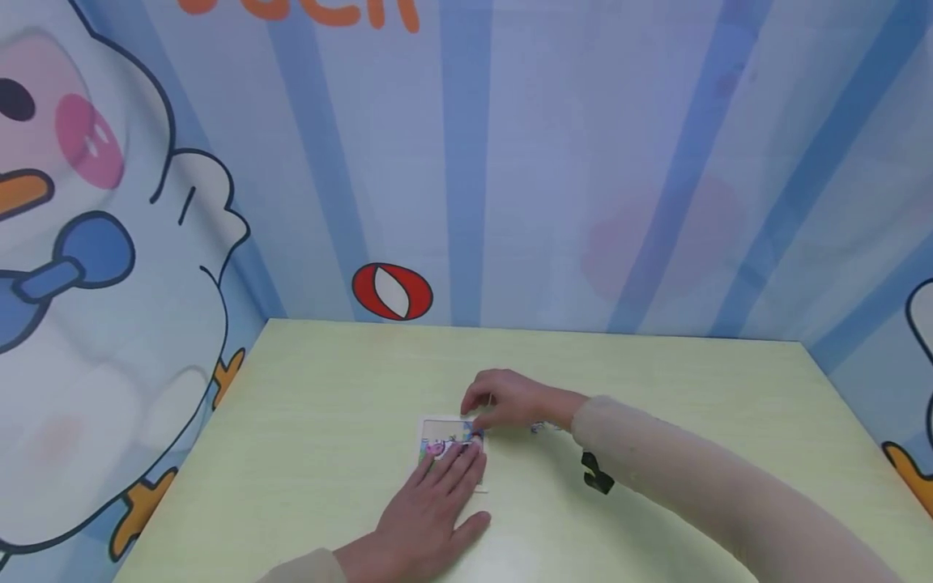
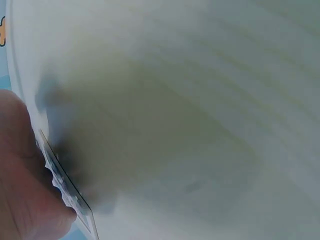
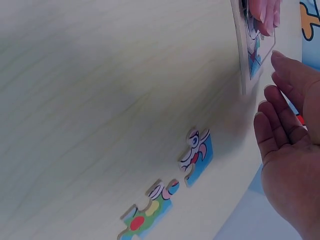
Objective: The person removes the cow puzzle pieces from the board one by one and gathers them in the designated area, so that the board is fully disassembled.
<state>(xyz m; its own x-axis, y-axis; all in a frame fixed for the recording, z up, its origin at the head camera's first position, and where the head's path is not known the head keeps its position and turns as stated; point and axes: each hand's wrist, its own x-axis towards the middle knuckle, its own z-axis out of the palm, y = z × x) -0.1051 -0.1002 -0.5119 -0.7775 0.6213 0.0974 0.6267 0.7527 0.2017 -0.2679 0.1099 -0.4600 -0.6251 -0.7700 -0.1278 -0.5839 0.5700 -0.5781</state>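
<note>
A small jigsaw puzzle in a pale frame (image 1: 421, 441) lies on the table, with a pink and blue picture in it. My left hand (image 1: 437, 506) rests over its lower part, fingers straight and pressing on the picture, covering much of it. At the puzzle's upper right corner is my right hand (image 1: 510, 398), its thumb tip by the frame and its fingers loosely bent. In the right wrist view nothing shows between those fingers. Loose on the table beside that hand lie a blue-edged puzzle piece (image 3: 197, 157) and a green puzzle piece with a red spot (image 3: 150, 212).
The pale yellow-green table (image 1: 328, 380) reaches back to a blue striped backdrop (image 1: 539, 162) with cartoon ducks on it. A small black object (image 1: 598, 474) shows beneath the right sleeve (image 1: 678, 461).
</note>
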